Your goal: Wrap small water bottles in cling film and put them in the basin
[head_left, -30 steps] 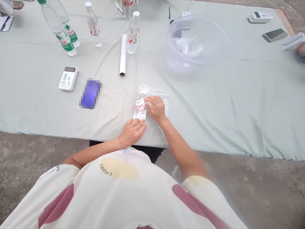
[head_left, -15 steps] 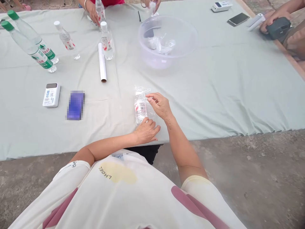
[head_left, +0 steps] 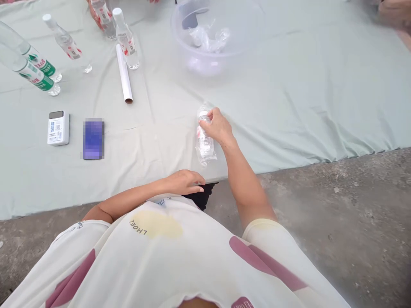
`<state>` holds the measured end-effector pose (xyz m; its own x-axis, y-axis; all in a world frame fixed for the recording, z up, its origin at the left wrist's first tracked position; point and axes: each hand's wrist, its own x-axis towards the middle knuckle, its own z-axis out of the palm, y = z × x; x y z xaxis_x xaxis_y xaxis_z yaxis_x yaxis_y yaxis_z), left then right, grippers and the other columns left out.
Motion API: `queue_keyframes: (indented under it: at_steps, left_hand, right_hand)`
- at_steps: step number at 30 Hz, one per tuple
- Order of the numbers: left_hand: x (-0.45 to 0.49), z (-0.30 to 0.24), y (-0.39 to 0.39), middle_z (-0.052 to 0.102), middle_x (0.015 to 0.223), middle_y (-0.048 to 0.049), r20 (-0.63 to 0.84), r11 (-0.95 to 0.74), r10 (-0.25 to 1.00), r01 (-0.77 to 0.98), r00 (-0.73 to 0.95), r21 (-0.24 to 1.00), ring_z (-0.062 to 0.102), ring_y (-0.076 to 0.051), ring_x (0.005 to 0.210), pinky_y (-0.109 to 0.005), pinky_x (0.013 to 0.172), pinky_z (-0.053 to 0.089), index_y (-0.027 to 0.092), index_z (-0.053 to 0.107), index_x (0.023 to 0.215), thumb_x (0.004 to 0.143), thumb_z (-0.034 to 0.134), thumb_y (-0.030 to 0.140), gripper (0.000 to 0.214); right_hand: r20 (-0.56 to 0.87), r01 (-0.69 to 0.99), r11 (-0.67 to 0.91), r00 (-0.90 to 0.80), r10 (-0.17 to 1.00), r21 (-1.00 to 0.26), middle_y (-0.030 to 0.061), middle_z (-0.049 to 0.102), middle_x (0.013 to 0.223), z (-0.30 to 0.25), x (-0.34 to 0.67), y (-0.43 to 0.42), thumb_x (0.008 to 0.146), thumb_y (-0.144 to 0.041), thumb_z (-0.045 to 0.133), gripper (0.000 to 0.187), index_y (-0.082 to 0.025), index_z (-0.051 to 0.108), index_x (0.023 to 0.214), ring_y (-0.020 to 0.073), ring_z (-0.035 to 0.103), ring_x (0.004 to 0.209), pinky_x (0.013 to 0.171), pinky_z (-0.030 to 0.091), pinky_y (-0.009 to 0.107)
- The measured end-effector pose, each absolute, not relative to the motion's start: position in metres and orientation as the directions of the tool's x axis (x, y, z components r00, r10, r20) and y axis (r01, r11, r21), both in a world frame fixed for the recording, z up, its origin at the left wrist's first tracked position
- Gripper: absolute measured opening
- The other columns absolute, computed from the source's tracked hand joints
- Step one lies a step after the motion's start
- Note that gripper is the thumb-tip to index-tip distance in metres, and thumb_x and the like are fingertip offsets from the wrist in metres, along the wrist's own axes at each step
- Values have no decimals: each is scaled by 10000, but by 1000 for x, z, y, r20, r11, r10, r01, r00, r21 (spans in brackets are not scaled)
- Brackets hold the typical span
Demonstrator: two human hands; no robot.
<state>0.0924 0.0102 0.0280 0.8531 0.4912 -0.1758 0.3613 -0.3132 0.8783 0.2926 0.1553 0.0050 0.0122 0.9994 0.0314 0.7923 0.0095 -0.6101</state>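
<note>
A small water bottle (head_left: 204, 143) wrapped in clear plastic film lies near the table's front edge, its white cap pointing away from me. My right hand (head_left: 218, 127) is closed around its upper part, thumb and fingers near the cap. Loose film sticks out past both ends of the bottle. My left hand (head_left: 184, 182) rests at the table edge, in front of my body and apart from the bottle. Its fingers are stretched out with nothing in them.
A clear plastic basin (head_left: 218, 57) holding crumpled film stands beyond the bottle. To the left are a white paper roll (head_left: 124, 77), upright bottles (head_left: 127, 45), a white device (head_left: 58, 128) and a blurred purple item (head_left: 93, 139). A person's hand (head_left: 96, 17) touches a bottle at the back.
My left hand has let go of the wrapped bottle's lower end and drawn back to the table edge. My right hand has closed on the bottle, which sits further right. The view has shifted.
</note>
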Motion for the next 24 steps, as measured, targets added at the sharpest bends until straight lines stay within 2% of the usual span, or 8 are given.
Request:
queue_keyframes:
  at_steps: [3,6,9,12,16,20,22,24]
  left_hand:
    - [72,25,13,731,960,-56,-382,143,691,402,613,904,698,-207,933,-351,865,547,207,668,945,898,597,362,177]
    - [68,23,21,719,994,-78,-572,534,672,227,471,814,705,-211,956,-378,846,577,201,628,1029,859,671,375,248]
    - [74,24,26,705,1117,-131,-654,743,596,-9,466,670,706,-230,1028,-433,891,585,210,567,1162,867,700,410,380]
    - [81,27,31,686,1174,-194,-695,849,507,-159,510,503,691,-289,1117,-495,923,580,186,533,1214,894,656,499,464]
    - [82,31,41,667,1219,-214,-675,872,488,-340,553,352,657,-307,1207,-513,965,564,160,513,1273,942,495,622,569]
    - [71,36,59,684,1201,-203,-651,803,573,-499,498,326,666,-290,1187,-472,967,566,148,568,1211,961,323,703,656]
    - [63,40,66,707,1171,-167,-639,786,594,-523,488,331,690,-287,1120,-484,945,570,167,609,1159,964,325,697,632]
    - [56,42,70,737,1068,-125,-634,778,602,-536,485,329,717,-266,1000,-472,897,581,175,649,1081,973,413,625,519]
  right_hand:
    - [-63,790,-24,-18,998,-613,74,648,907,-3,301,170,910,-474,519,528,-235,471,1379,272,620,771,749,505,463]
    - [-137,813,-72,-10,991,-577,92,660,908,-6,299,180,877,-560,555,578,-230,505,1349,296,626,806,746,509,470]
    - [-130,796,-100,27,991,-598,89,654,841,-9,295,184,802,-595,639,555,-212,571,1198,292,609,772,709,513,466]
    - [-46,723,-54,30,998,-689,60,632,806,-7,293,179,836,-521,600,403,-228,570,1110,247,588,716,678,516,446]
    - [115,667,47,58,992,-744,76,627,981,21,280,150,927,-496,457,396,-251,481,1237,239,615,810,716,530,440]
    - [250,658,172,25,968,-733,115,594,1127,68,249,104,945,-486,430,454,-249,418,1332,299,626,1002,813,529,481]
    - [295,631,229,0,955,-741,125,586,1145,85,234,86,944,-493,427,458,-252,428,1333,314,619,1053,838,527,488]
    - [333,590,280,-20,943,-757,125,590,1113,94,223,76,934,-527,429,443,-257,466,1284,311,618,1056,841,530,479]
